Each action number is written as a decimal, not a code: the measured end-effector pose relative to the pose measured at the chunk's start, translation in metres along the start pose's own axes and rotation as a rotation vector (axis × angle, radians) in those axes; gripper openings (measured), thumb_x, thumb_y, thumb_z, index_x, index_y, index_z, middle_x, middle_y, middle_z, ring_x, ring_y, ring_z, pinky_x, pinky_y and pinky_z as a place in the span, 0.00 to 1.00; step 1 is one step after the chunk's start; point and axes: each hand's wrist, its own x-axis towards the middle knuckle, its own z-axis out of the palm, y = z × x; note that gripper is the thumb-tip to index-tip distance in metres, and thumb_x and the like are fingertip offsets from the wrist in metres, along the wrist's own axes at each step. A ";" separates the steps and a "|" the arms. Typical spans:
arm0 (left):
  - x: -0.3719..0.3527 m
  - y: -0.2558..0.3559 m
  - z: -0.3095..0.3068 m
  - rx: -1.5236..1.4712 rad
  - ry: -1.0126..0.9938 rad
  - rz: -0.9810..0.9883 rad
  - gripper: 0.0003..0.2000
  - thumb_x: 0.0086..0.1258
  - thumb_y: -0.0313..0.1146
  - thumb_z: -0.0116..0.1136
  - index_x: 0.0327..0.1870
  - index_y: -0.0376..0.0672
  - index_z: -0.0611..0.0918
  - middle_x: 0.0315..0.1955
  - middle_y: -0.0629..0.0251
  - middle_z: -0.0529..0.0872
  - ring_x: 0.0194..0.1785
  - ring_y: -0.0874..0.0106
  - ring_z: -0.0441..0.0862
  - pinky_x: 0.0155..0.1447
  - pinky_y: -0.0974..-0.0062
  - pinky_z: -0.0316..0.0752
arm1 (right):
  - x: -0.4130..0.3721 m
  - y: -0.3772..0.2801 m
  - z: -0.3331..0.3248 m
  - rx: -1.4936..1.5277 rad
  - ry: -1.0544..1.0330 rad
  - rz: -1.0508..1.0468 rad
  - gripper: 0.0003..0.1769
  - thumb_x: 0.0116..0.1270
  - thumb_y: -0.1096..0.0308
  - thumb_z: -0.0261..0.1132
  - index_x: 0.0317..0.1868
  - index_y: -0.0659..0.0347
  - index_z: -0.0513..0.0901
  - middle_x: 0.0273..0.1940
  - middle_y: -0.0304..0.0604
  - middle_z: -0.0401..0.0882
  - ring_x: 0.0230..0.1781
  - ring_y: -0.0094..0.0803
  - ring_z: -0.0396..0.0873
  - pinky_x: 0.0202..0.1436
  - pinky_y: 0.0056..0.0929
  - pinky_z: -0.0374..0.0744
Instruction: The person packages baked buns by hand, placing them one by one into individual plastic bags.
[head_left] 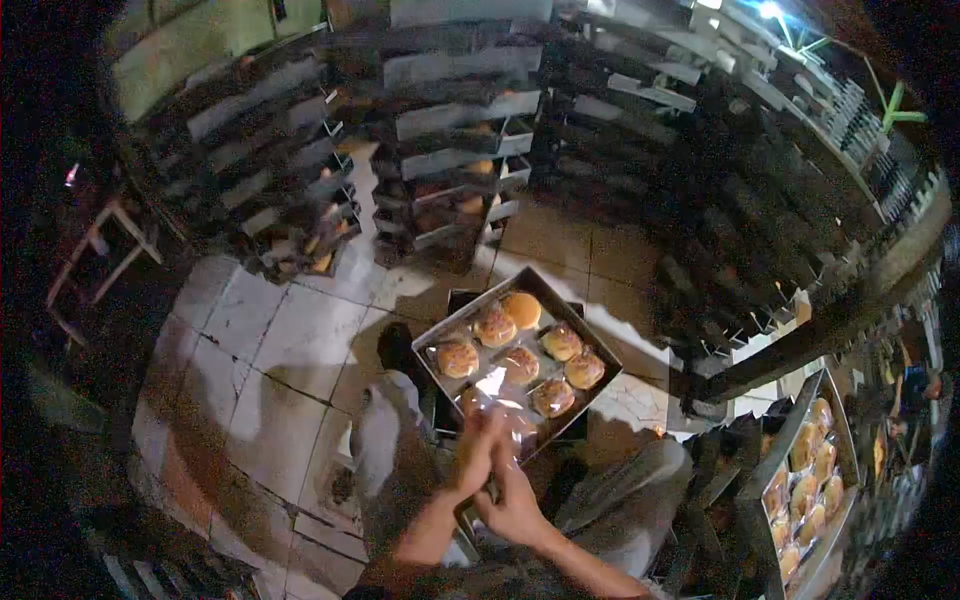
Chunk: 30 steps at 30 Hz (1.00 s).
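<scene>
My left hand [479, 455] and my right hand [512, 502] are close together over the near corner of a square metal tray [600, 385]. Both are closed, with their fingertips meeting at a shiny clear plastic bag [492, 383]. Glare and blur hide how each finger grips it, and whether a bun is inside cannot be made out. Several round buns with browned, topped crusts lie in the tray, among them a bun [458, 358] at the left and a bun [584, 369] at the right. A plainer golden bun [521, 310] sits near the far corner.
My knees [635, 490] flank the tray. At the right, a second tray [757, 510] holds several buns that look wrapped. Dark stacked racks [460, 130] stand ahead, and a thick beam [800, 330] slants across the right. A wooden frame [125, 235] stands at the left on the tiled floor [265, 350].
</scene>
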 end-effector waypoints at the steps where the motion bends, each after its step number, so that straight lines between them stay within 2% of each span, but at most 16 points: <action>1: 0.014 0.008 -0.016 -0.034 0.121 0.024 0.20 0.81 0.47 0.53 0.61 0.40 0.74 0.51 0.63 0.82 0.51 0.73 0.79 0.57 0.72 0.74 | 0.015 -0.004 0.002 -0.101 0.001 -0.085 0.47 0.63 0.74 0.65 0.80 0.66 0.53 0.71 0.65 0.68 0.73 0.52 0.69 0.75 0.41 0.66; 3: 0.033 -0.010 -0.058 -0.177 0.446 -0.051 0.22 0.80 0.47 0.54 0.66 0.43 0.73 0.57 0.62 0.81 0.53 0.73 0.80 0.55 0.73 0.74 | 0.050 -0.004 -0.004 -0.054 -0.136 -0.148 0.40 0.57 0.70 0.71 0.71 0.67 0.69 0.70 0.62 0.70 0.72 0.56 0.68 0.76 0.45 0.66; 4: 0.043 -0.019 -0.079 -0.252 0.610 -0.071 0.23 0.80 0.47 0.54 0.69 0.45 0.72 0.60 0.62 0.81 0.54 0.72 0.81 0.54 0.73 0.74 | 0.058 0.073 0.003 -0.280 -0.106 -0.129 0.32 0.58 0.69 0.70 0.64 0.64 0.75 0.60 0.60 0.77 0.64 0.55 0.75 0.69 0.48 0.72; 5: 0.044 -0.010 -0.091 -0.190 0.553 0.163 0.28 0.80 0.45 0.53 0.76 0.45 0.65 0.68 0.60 0.75 0.60 0.69 0.80 0.58 0.71 0.74 | 0.099 0.072 -0.006 -0.367 0.139 -0.230 0.07 0.58 0.79 0.61 0.39 0.65 0.78 0.36 0.53 0.80 0.38 0.54 0.78 0.43 0.46 0.77; 7: 0.038 0.019 -0.090 -0.502 0.499 0.154 0.31 0.79 0.44 0.53 0.79 0.46 0.60 0.69 0.58 0.74 0.60 0.65 0.80 0.59 0.68 0.75 | 0.175 0.186 -0.033 -0.624 0.242 -0.114 0.22 0.65 0.68 0.66 0.56 0.67 0.73 0.50 0.61 0.77 0.50 0.60 0.77 0.54 0.51 0.77; 8: 0.039 0.019 -0.094 -0.498 0.504 0.145 0.31 0.79 0.44 0.53 0.79 0.46 0.60 0.69 0.58 0.74 0.60 0.65 0.80 0.59 0.68 0.75 | 0.213 0.242 -0.046 -0.748 0.283 -0.047 0.30 0.68 0.63 0.68 0.65 0.68 0.71 0.57 0.65 0.76 0.56 0.63 0.77 0.60 0.53 0.77; 9: 0.039 0.017 -0.099 -0.523 0.442 0.151 0.31 0.79 0.44 0.53 0.79 0.45 0.60 0.69 0.57 0.74 0.60 0.63 0.80 0.58 0.66 0.76 | 0.252 0.264 -0.064 -0.839 0.201 0.148 0.33 0.71 0.59 0.65 0.68 0.71 0.67 0.67 0.71 0.67 0.64 0.66 0.70 0.66 0.52 0.74; 11: 0.036 0.019 -0.104 -0.541 0.400 0.160 0.32 0.79 0.43 0.53 0.79 0.44 0.59 0.70 0.56 0.73 0.60 0.61 0.80 0.58 0.65 0.77 | 0.315 0.326 -0.086 -0.988 0.270 -0.015 0.35 0.70 0.57 0.66 0.68 0.73 0.67 0.73 0.74 0.58 0.70 0.67 0.63 0.72 0.51 0.69; 13: 0.035 0.024 -0.107 -0.527 0.361 0.047 0.34 0.78 0.43 0.54 0.80 0.42 0.58 0.69 0.53 0.73 0.60 0.59 0.81 0.55 0.64 0.79 | 0.370 0.414 -0.109 -1.057 0.205 -0.112 0.32 0.66 0.57 0.70 0.62 0.72 0.74 0.67 0.73 0.69 0.62 0.63 0.74 0.68 0.49 0.75; 18: 0.036 -0.022 -0.119 -0.649 0.305 0.026 0.31 0.79 0.42 0.54 0.78 0.42 0.59 0.67 0.51 0.74 0.60 0.57 0.81 0.54 0.64 0.79 | 0.379 0.374 -0.104 -1.097 0.112 0.021 0.31 0.59 0.56 0.74 0.54 0.71 0.77 0.51 0.66 0.78 0.50 0.57 0.80 0.54 0.47 0.78; 20: 0.046 -0.006 -0.100 -0.572 0.287 0.067 0.27 0.83 0.48 0.44 0.77 0.46 0.63 0.68 0.54 0.75 0.63 0.56 0.80 0.56 0.62 0.81 | 0.339 0.365 -0.101 -1.046 0.150 0.033 0.30 0.56 0.55 0.76 0.50 0.70 0.79 0.43 0.62 0.83 0.44 0.53 0.84 0.47 0.45 0.80; 21: 0.047 0.001 -0.091 -0.534 0.270 0.094 0.26 0.85 0.51 0.39 0.76 0.48 0.65 0.69 0.56 0.76 0.64 0.55 0.80 0.56 0.60 0.82 | 0.310 0.360 -0.101 -0.962 0.179 0.044 0.30 0.54 0.55 0.77 0.48 0.70 0.80 0.39 0.60 0.85 0.41 0.52 0.85 0.43 0.45 0.81; 22: 0.047 0.005 -0.084 -0.576 0.251 0.094 0.24 0.85 0.50 0.40 0.75 0.49 0.66 0.68 0.59 0.76 0.64 0.53 0.80 0.56 0.60 0.82 | 0.272 0.336 -0.099 -0.766 0.229 0.081 0.29 0.58 0.56 0.75 0.53 0.67 0.78 0.43 0.57 0.84 0.45 0.50 0.85 0.46 0.43 0.82; 25: 0.043 0.004 -0.071 -0.606 0.193 0.032 0.23 0.85 0.48 0.39 0.73 0.48 0.67 0.68 0.59 0.76 0.64 0.52 0.80 0.57 0.60 0.82 | 0.144 0.263 -0.099 0.290 0.262 0.304 0.30 0.70 0.61 0.66 0.69 0.59 0.71 0.57 0.49 0.81 0.56 0.44 0.82 0.54 0.39 0.86; 29: 0.041 -0.023 -0.058 -0.579 0.168 -0.142 0.27 0.82 0.54 0.44 0.69 0.43 0.73 0.62 0.56 0.82 0.63 0.54 0.81 0.57 0.55 0.82 | 0.008 0.036 -0.072 1.312 0.164 0.312 0.40 0.68 0.69 0.68 0.77 0.59 0.58 0.71 0.52 0.66 0.66 0.52 0.75 0.58 0.64 0.84; 30: 0.038 -0.023 -0.048 -0.572 0.165 -0.124 0.29 0.80 0.58 0.46 0.67 0.41 0.75 0.60 0.55 0.84 0.62 0.53 0.82 0.58 0.49 0.82 | -0.009 0.038 -0.066 1.309 0.086 0.314 0.40 0.67 0.70 0.69 0.76 0.60 0.60 0.70 0.51 0.68 0.66 0.51 0.76 0.58 0.61 0.85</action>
